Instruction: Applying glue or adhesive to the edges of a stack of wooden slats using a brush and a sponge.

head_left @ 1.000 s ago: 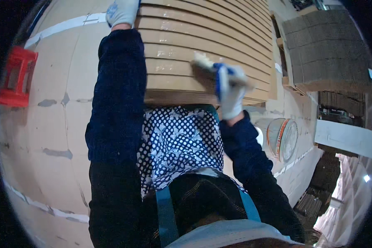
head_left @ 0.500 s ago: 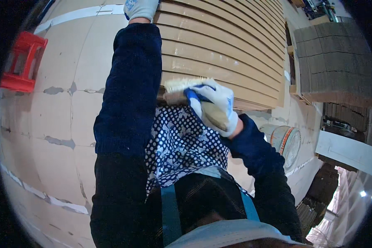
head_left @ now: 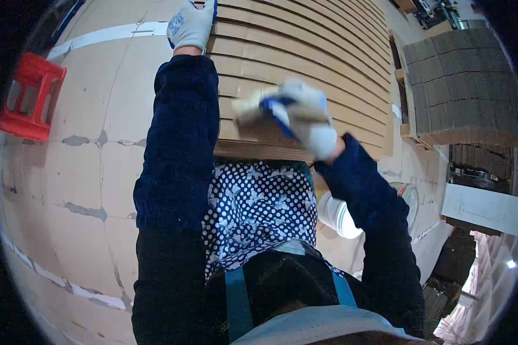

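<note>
A wide stack of brown cardboard sheets (head_left: 305,52) lies in front of me, their edges showing as stepped layers. My left hand (head_left: 191,24), in a white glove with blue trim, rests flat on the far left part of the stack. My right hand (head_left: 305,118), also gloved, is blurred over the near edge of the stack and grips a brush with pale bristles (head_left: 253,109) and a blue handle. The bristles point left and sit on the cardboard.
A red plastic stool (head_left: 26,98) stands on the pale floor at the left. More stacks of grey-brown cardboard (head_left: 466,86) sit at the right. A white bucket (head_left: 336,215) stands by my right side, next to a round fan (head_left: 411,198).
My right hand has swept the brush from the right part of the stack's near edge toward the left. My left hand stays on the far part of the stack.
</note>
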A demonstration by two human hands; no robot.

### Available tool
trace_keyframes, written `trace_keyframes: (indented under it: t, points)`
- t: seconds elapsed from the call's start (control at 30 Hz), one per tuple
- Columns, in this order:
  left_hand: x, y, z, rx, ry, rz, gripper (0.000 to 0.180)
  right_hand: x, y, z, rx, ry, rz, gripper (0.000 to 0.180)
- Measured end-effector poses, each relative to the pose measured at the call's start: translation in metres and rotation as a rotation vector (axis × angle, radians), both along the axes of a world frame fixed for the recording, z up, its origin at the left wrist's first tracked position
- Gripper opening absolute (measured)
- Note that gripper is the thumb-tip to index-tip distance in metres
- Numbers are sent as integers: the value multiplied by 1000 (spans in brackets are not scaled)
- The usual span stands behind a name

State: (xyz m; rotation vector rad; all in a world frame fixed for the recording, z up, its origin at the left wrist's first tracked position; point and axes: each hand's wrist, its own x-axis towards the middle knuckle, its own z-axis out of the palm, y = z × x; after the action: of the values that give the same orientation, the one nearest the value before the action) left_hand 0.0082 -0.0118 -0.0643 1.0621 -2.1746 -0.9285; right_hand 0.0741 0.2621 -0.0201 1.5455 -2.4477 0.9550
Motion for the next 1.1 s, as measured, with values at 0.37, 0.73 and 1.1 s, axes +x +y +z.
trace_keyframes:
  t: [0.37, 0.73, 1.1]
  points:
    - [-4, -16, -16, -89, 45, -146, 66, -38, 69, 36, -99, -448, -201, 42]
    - [-1, -8, -7, -74, 120, -62, 61, -222, -35, 80, -272, -396, -292, 22]
    - [0, -9, -9, -95, 127, -67, 60, -246, -82, 38, -66, -40, -172, 25]
